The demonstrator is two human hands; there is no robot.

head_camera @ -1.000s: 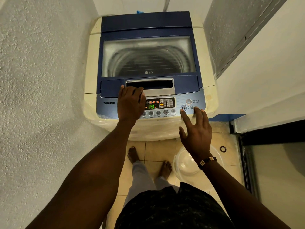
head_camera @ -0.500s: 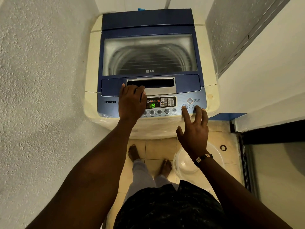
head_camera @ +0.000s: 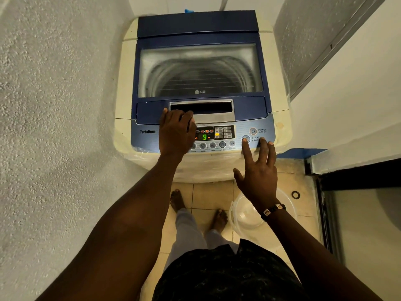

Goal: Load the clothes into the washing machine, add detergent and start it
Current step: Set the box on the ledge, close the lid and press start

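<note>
Tiled floor [head_camera: 213, 195]: 1 washer [head_camera: 201, 29], 2 hands, 1 bucket [head_camera: 245, 211].

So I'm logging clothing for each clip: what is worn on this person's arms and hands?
Both arms are bare, with no sleeves or gloves. The right hand has a dark beaded wristband with small white lettered blocks at the wrist. The left hand wears nothing visible; no rings show.

Washing machine [head_camera: 200, 68] hemmed between close walls [head_camera: 56, 83]
</note>
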